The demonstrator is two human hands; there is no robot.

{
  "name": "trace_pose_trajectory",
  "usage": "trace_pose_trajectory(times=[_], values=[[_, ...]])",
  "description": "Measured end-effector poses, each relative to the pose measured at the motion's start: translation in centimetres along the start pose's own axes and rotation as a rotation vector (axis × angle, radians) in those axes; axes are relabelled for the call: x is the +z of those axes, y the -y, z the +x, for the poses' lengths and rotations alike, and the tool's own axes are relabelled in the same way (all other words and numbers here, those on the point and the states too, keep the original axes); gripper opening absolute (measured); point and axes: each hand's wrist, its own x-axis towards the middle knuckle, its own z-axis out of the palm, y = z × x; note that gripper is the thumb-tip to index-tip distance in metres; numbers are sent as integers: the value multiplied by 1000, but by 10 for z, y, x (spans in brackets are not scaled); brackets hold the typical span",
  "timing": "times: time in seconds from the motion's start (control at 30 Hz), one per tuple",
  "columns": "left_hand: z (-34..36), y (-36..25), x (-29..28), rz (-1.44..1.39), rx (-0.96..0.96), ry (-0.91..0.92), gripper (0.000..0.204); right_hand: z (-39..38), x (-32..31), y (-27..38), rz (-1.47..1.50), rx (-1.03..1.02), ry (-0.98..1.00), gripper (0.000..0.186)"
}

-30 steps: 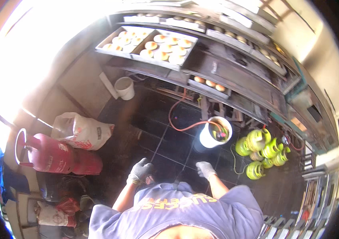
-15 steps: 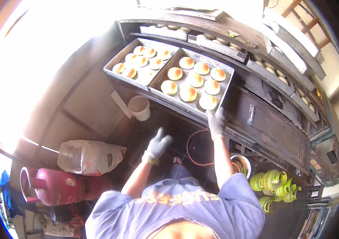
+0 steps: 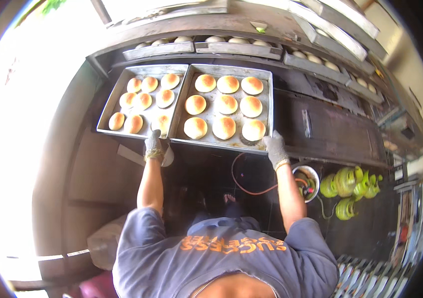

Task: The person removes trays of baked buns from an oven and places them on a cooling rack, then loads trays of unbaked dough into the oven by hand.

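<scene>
Buns (image 3: 226, 105), 18: 9 in left tray (image 3: 148, 115), 9 in right tray (image 3: 210, 113), 3 rows of 3 each; trays side by side, 4 trays of pale rounds (image 3: 238, 48) behind their back edges. Both arms stretched forward: gloved left hand (image 3: 155, 145) at left tray's front right corner, gloved right hand (image 3: 275, 147) at right tray's; can't tell if fingers close under the rims

On the floor (image 3: 365, 226) we see, at the right, several cylinders (image 3: 345, 182) near a bucket (image 3: 315, 175), into which a hose (image 3: 254, 193) leads, and also, at the lower left, a partly visible sack (image 3: 104, 244).
</scene>
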Motion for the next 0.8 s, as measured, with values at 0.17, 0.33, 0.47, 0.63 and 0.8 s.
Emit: trace_pose_trajectory(times=[0.17,0.33,0.47,0.63,0.8], values=[[33,-48,-73,780,516,123,33,-31,9,9,-117,-77,118,27],[-108,-88,-53,1292,660,280,23,-152,-4,78,132,186,-290,15],[-194,-113,-72,1308,611,340,29,-284,-37,86,480,316,-620,21],[-247,-70,-83,830,489,491,20,-436,-110,159,659,275,-984,48],[-387,-5,17,933,970,812,21,-595,-250,171,-350,-48,-1201,48]])
